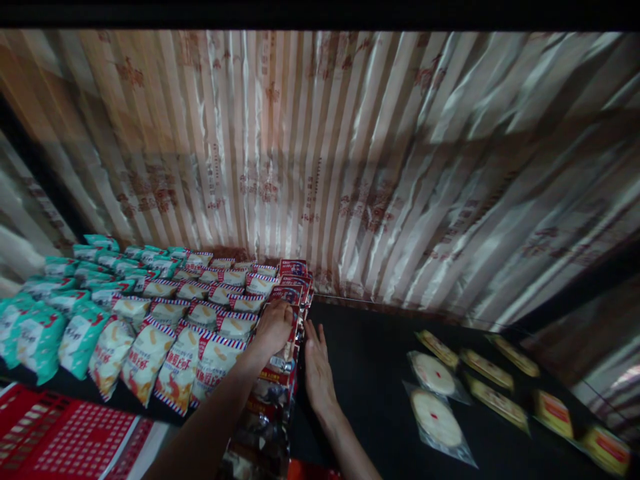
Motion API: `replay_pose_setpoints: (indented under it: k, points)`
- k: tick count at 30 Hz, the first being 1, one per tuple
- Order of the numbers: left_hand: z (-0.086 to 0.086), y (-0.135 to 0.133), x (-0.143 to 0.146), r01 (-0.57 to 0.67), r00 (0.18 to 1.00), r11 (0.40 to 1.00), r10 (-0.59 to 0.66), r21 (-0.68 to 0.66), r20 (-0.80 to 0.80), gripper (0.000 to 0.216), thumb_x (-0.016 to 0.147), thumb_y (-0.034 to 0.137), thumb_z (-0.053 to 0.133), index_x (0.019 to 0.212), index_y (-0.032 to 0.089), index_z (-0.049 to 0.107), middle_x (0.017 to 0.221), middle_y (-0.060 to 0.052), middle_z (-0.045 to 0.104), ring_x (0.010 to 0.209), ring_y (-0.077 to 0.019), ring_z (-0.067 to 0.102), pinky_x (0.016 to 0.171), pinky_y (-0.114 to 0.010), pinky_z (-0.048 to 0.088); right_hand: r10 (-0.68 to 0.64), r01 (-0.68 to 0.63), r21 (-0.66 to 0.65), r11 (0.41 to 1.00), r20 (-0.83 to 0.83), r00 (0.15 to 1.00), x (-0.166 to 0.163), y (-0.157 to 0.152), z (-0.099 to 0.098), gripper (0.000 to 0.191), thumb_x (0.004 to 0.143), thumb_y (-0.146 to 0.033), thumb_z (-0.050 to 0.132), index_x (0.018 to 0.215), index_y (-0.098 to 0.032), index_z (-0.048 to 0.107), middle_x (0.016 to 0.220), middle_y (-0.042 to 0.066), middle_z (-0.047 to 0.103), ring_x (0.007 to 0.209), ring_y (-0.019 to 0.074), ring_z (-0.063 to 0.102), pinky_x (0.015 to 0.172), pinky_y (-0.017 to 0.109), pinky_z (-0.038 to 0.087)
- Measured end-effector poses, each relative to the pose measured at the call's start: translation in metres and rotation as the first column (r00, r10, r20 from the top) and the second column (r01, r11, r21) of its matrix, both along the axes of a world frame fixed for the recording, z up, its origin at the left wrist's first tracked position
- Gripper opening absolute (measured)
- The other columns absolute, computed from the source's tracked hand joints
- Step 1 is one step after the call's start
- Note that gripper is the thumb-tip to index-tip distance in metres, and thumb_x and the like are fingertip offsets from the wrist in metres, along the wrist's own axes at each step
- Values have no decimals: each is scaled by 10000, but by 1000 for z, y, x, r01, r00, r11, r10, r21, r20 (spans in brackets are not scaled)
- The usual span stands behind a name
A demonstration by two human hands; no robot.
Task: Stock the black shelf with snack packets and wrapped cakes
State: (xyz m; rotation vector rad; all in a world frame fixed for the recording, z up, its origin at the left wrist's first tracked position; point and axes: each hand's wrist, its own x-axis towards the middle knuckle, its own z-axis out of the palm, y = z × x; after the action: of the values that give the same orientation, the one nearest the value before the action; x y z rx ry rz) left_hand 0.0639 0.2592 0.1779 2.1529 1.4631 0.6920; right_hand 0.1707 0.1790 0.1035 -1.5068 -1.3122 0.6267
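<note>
A row of dark red snack packets (273, 390) runs front to back near the middle of the shelf. My left hand (274, 328) is on top of this row, its fingers curled over a red packet; the fingertips are partly hidden. Against the right side of the same row rests my right hand (319, 367), flat, with its fingers stretched out. Just left of the row stand white snack bags (215, 363) with red and blue striped edges, in several lines.
Teal snack bags (43, 340) fill the far left. A red plastic basket (70, 437) sits at the front left. On the black shelf (365, 387) to the right lie round flat wrapped pieces (436, 417) and several yellow packets (497, 403). A striped, printed plastic sheet (300, 153) hangs behind.
</note>
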Motion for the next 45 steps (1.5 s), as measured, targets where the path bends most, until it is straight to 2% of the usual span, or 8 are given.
replay_pose_setpoints:
  k: [6, 11, 21, 25, 31, 36, 41, 45]
  points:
    - [3, -2, -3, 11, 999, 997, -7, 74, -50, 352, 877, 178, 315, 1030, 146, 630, 1169, -99, 608, 1152, -193, 499, 1035, -336, 342, -46, 46, 13, 999, 48, 998, 25, 45, 5, 647, 878, -608, 212, 1336, -209, 435, 1451, 32, 347, 1396, 199, 101, 1147, 480, 107]
    - [-3, -2, -2, 47, 996, 998, -44, 35, -78, 377, 884, 203, 311, 1109, 140, 607, 1212, -107, 587, 1171, -206, 494, 1038, -340, 341, -15, 12, 26, 1000, 111, 994, 32, 79, 9, 706, 844, -667, 201, 1318, -213, 463, 1403, 27, 428, 1396, 200, 97, 1150, 472, 88]
    - [-2, -3, -1, 62, 996, 998, -61, 20, -60, 361, 887, 211, 310, 1075, 160, 614, 1173, -89, 604, 1124, -192, 520, 1027, -323, 346, 41, -72, 104, 992, 277, 960, 30, 92, 12, 631, 908, -560, 152, 1340, -189, 424, 1405, 55, 423, 1366, 151, 234, 1156, 429, 52]
    - [1, -3, -2, 54, 997, 999, -54, -2, -60, 361, 889, 214, 310, 1072, 149, 614, 1188, -99, 595, 1138, -200, 511, 1031, -330, 344, 21, -52, 119, 991, 249, 968, 30, 90, 14, 633, 903, -572, 158, 1336, -200, 432, 1389, 51, 448, 1354, 162, 269, 1155, 436, 71]
    - [7, -17, -4, 67, 997, 997, -66, 39, -37, 364, 894, 199, 305, 1089, 128, 604, 1217, -109, 576, 1185, -199, 475, 1066, -342, 311, -100, 100, -5, 995, 59, 993, 25, 38, 10, 726, 862, -635, 191, 1341, -143, 426, 1439, 91, 369, 1381, 205, 193, 1142, 439, 136]
    - [11, -53, -23, -3, 991, 995, -10, 101, 132, 345, 862, 187, 350, 1095, 141, 599, 1214, -96, 579, 1165, -189, 493, 1050, -330, 350, -81, 77, -66, 995, -66, 994, 2, -29, 4, 656, 874, -594, 240, 1344, -174, 423, 1454, 67, 345, 1356, 193, 268, 1134, 415, 186]
    - [4, -128, -64, -114, 920, 973, 27, 200, 392, 334, 883, 221, 314, 1043, 196, 606, 1116, -67, 635, 1095, -176, 546, 999, -343, 412, -100, 83, -101, 991, -185, 978, -28, -93, -3, 617, 876, -566, 268, 1335, -189, 436, 1451, 52, 352, 1349, 195, 285, 1125, 397, 224]
    - [-28, -205, -87, 9, 893, 996, -48, 89, 448, 297, 889, 213, 333, 1003, 200, 607, 1011, -78, 662, 966, -167, 608, 855, -289, 493, -172, 135, -157, 978, -253, 952, -44, -139, -15, 617, 859, -564, 313, 1313, -167, 445, 1407, 92, 420, 1303, 212, 369, 1082, 396, 306]
